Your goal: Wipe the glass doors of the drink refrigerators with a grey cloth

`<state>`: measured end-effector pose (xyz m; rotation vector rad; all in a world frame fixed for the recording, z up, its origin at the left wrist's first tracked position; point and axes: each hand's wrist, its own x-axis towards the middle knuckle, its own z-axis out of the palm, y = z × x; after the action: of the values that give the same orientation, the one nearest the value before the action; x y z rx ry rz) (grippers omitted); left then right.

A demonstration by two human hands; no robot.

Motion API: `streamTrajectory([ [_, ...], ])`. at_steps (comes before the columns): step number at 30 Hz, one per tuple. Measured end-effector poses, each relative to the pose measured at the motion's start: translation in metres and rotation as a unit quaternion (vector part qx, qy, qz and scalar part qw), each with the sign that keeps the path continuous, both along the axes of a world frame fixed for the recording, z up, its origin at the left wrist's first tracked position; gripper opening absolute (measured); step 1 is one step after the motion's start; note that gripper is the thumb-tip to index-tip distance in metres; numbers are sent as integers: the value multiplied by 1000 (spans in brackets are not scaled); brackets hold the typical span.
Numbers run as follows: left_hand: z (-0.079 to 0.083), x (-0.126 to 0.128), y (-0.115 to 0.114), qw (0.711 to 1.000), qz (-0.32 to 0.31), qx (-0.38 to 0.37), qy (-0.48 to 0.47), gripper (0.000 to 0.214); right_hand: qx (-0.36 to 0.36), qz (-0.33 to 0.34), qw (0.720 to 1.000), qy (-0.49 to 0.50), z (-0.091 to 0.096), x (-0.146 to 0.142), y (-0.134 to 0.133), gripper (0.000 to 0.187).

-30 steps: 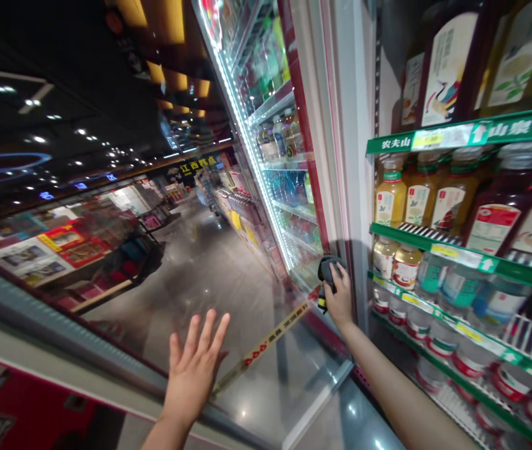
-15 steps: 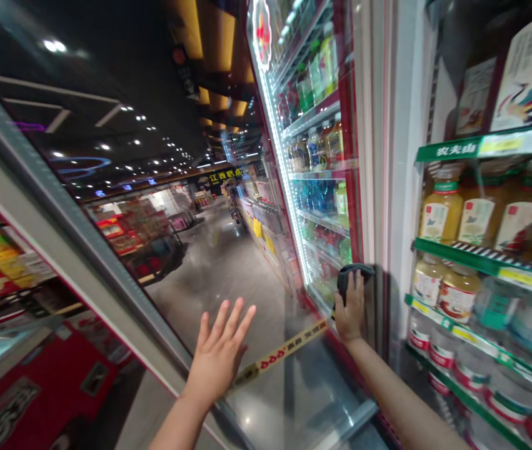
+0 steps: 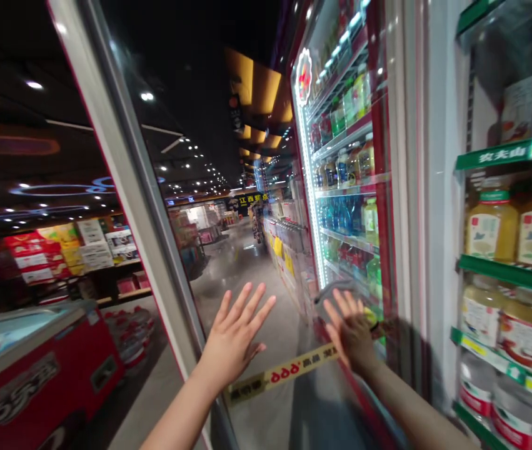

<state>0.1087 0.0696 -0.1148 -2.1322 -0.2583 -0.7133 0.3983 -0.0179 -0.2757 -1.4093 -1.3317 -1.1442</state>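
My left hand (image 3: 237, 331) is spread flat against the glass of an open cooler door (image 3: 106, 125), close to its grey frame edge. On the same pane, my right hand (image 3: 352, 331) presses a dark grey cloth (image 3: 329, 291) to the glass. The cloth shows past the fingertips, and the rest is hidden under the palm. A yellow tape strip (image 3: 289, 372) with red and black print crosses the door at hand height, running behind the right wrist.
On the right stands a cooler with green-edged shelves (image 3: 495, 156) of bottled juice (image 3: 493, 225). A lit drinks cabinet (image 3: 341, 187) shows in the glass. At lower left is a red chest freezer (image 3: 35, 375), with stacked boxes (image 3: 35, 256) behind it.
My right hand has slid the cloth away from the hinge side, leftward across the glass. The left hand stays flat on the pane. The view has turned to the left.
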Motion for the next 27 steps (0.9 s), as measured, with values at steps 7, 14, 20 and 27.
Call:
streamTrajectory([
  [7,-2,-3,-10,1000,-8,17,9,109,85,-5,996,11,12,43,-5,69],
  [14,-5,4,-16,995,45,67,49,118,98,37,992,-73,31,-3,11,62],
  [20,4,12,-34,990,83,88,76,116,124,50,986,-102,-51,17,0,59],
  [27,-8,5,-56,992,65,92,56,108,229,50,971,35,20,-35,21,57],
])
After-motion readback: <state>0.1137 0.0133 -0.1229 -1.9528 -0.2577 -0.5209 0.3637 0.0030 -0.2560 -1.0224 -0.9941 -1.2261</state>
